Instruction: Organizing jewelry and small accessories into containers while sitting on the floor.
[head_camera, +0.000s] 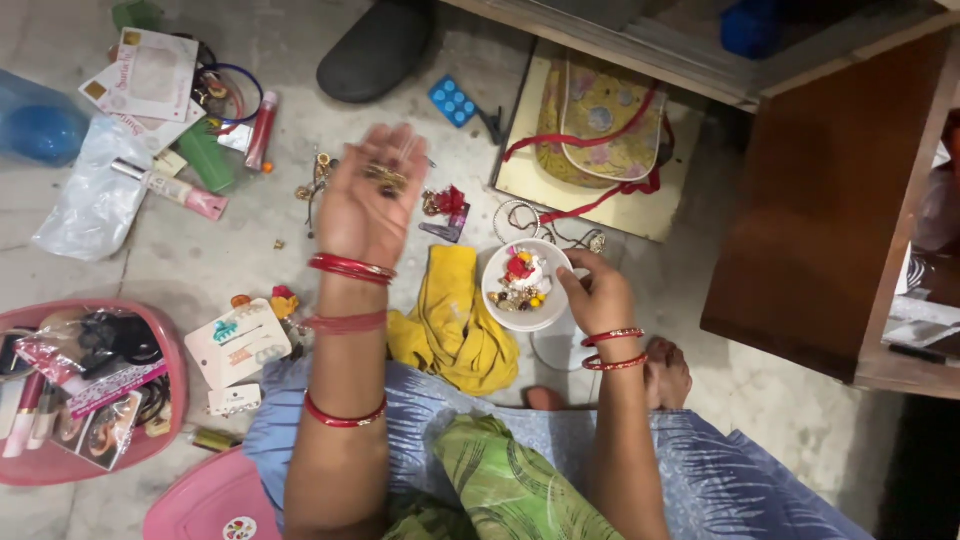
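The person's left hand (372, 190) is raised palm up above the floor, fingers spread loosely apart, with a few small gold-coloured trinkets (385, 178) lying in the open palm; it cradles them and does not clamp them. Red bangles (351, 268) ring that wrist, and further red bands sit lower on the forearm. The right hand (597, 292) is lower and to the side, its thumb and fingers closed on the rim of a small white bowl (497, 298), which it holds just above the floor. The bowl is filled with beads and tiny ornaments (522, 278) in red, yellow and dark colours.

Between the two arms a crumpled yellow cloth (450, 325) lies on the floor, touching the bowl's left side as seen from above. Just beyond the left hand sits a small red ornament (446, 203), and near the bowl a coil of silver chain (512, 212). Further out, a yellow patterned pouch with a red strap (600, 125) rests on a pale board beside a dark wooden cabinet (830, 190). A blue pill strip (452, 101) and a dark slipper (378, 48) lie near the top.

To the person's left, cosmetic tubes, cards and a clear plastic bag (95, 195) are scattered about, and a pink basin (168, 345) holds packets and hair things. A white card of hair clips (238, 343) lies beside the left forearm. A bare foot (667, 372) shows by the right wrist.
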